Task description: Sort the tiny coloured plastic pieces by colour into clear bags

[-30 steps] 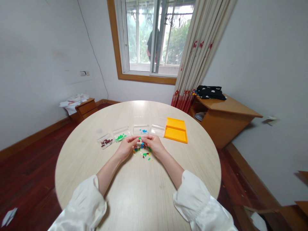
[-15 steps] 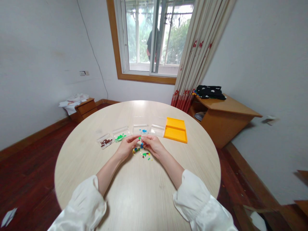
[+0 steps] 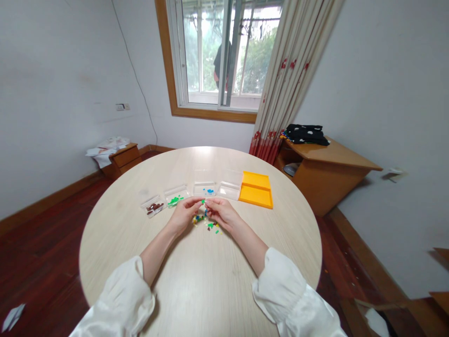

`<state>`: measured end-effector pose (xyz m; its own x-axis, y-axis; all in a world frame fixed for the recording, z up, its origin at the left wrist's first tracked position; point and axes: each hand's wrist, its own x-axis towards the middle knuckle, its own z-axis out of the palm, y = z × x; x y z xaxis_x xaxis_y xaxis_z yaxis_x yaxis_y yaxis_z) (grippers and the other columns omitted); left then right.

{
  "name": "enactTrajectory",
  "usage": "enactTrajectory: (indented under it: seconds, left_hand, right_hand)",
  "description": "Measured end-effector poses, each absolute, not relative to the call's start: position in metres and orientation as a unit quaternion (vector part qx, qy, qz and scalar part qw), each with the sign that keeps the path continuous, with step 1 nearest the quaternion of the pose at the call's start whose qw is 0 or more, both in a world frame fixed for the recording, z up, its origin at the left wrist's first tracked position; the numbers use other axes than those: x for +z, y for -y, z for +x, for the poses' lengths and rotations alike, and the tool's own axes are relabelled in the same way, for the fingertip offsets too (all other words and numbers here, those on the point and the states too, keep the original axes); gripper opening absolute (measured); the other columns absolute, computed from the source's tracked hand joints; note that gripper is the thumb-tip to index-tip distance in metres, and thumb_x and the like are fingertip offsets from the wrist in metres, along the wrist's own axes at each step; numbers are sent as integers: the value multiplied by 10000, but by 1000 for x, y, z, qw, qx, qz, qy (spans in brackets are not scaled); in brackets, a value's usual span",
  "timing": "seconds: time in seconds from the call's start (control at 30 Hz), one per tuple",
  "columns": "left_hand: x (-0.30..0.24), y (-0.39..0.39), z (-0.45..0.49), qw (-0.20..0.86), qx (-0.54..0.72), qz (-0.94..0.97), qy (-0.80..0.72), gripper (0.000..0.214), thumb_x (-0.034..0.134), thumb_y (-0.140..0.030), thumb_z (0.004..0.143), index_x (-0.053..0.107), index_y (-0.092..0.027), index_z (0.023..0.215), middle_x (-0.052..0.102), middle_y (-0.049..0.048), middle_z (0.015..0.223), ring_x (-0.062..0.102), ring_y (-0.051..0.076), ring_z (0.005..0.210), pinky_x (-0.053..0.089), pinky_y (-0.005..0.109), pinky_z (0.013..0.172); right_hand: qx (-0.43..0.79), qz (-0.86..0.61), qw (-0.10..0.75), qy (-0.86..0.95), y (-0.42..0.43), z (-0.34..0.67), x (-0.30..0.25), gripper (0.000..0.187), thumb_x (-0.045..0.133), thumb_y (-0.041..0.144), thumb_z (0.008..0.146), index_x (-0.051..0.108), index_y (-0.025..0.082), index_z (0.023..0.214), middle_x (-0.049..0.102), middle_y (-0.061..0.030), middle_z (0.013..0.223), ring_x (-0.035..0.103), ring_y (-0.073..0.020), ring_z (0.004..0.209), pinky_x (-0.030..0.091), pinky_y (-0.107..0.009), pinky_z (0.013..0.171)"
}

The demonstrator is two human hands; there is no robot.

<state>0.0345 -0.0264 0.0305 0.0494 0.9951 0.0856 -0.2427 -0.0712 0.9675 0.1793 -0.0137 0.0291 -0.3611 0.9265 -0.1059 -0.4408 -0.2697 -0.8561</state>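
My left hand [image 3: 184, 215] and my right hand [image 3: 222, 213] meet over the middle of the table. Between their fingertips is a small green brick [image 3: 203, 201], pinched from both sides. Below them lies a mixed pile of tiny bricks [image 3: 199, 218], partly covered by my fingers. A second scatter of green, brown and yellow bricks [image 3: 212, 226] sits beneath my right hand. Beyond my left hand stands a clear box with green bricks [image 3: 174, 201], and left of it a clear box with brown bricks [image 3: 155, 207].
Further back are a clear box with a few blue bricks [image 3: 209, 191] and another clear box [image 3: 228, 190]. An open yellow case [image 3: 257, 195] lies to their right. The round table [image 3: 196, 281] carries all this. A wooden cabinet [image 3: 336, 164] stands beyond its right edge.
Both hands stay almost in place, with only slight finger movement around the green brick. The boxes and loose bricks look the same.
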Motion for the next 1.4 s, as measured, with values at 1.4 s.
enactTrajectory:
  seconds: [1.4]
  left_hand:
    - [30, 25, 29, 516, 541, 524, -409, 403, 798, -428, 545, 737, -158, 839, 714, 86, 843, 625, 194, 763, 474, 321, 739]
  right_hand:
    - [704, -336, 461, 423, 15, 174, 34, 272, 796, 337, 500, 620, 137, 557, 568, 22, 535, 455, -64, 519, 323, -206, 510]
